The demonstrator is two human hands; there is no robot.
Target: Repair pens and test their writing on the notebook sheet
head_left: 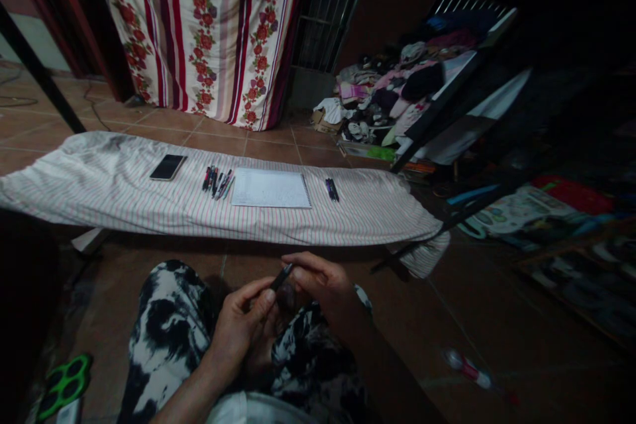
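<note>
Above my lap I hold a dark pen [281, 276], tilted up toward the right. My left hand [244, 315] pinches its lower end between thumb and fingers. My right hand [320, 281] has its thumb and fingers closed on the upper end. Beyond my hands, a low table with a striped cloth [199, 215] bears a spiral notebook [271, 187]. Left of the notebook lies a group of several pens [217, 183], and farther left a phone [168, 167] with a dark screen. A few dark pens [332, 189] lie to the notebook's right.
A flowered, striped curtain [199, 33] hangs behind the table. A heap of clothes [392, 93] is at the back right. On the tiled floor lie a green object with round holes [64, 384] at left and a small bottle-like item [467, 369] at right.
</note>
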